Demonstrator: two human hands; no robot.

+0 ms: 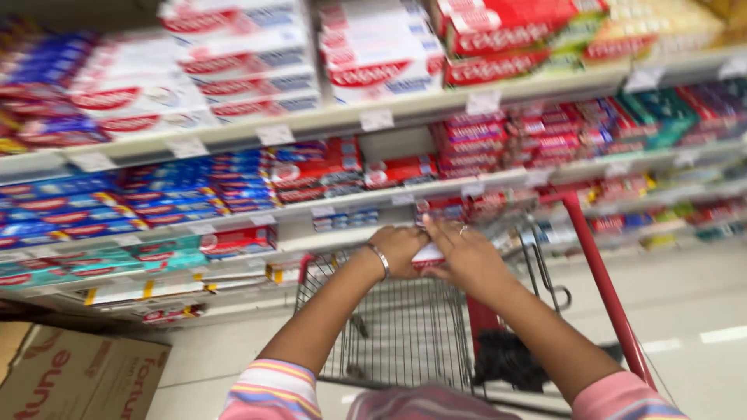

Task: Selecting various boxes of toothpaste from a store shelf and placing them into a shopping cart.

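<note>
— Above the shopping cart [405,327], what do the two hands have between them?

— One small white-and-red box [429,256]. It sits at chest height over the cart's wire basket, just in front of the shelves. The left hand [399,250] curls around its left end, fingers clenched on it; a single metal bangle [380,260] circles that wrist. The right hand [465,258] lies over its right side, fingers pressed flat on top, with one ring [462,230] on a finger. Both grips are on the box.

— And the cart itself?

— One cart, grey wire with red frame tubes; one red bar [603,288] slants down on the right. Something dark [506,359] lies at the basket's bottom; I cannot tell what it is.

— What about the packages behind?

— Shelf boards run across the view, each edged with small white tags. Long flat cartons are stacked lengthwise: white-and-red ones [241,58] on top, blue ones [167,194] at middle left, red ones [498,136] at middle right, teal ones [661,113] further right. Motion blur keeps me from counting them.

— Any room to move?

— Pale floor tiles [700,311] open to the right of the cart. At lower left one brown cardboard carton [78,373] with red lettering stands close by the lowest shelf, narrowing that side.
</note>
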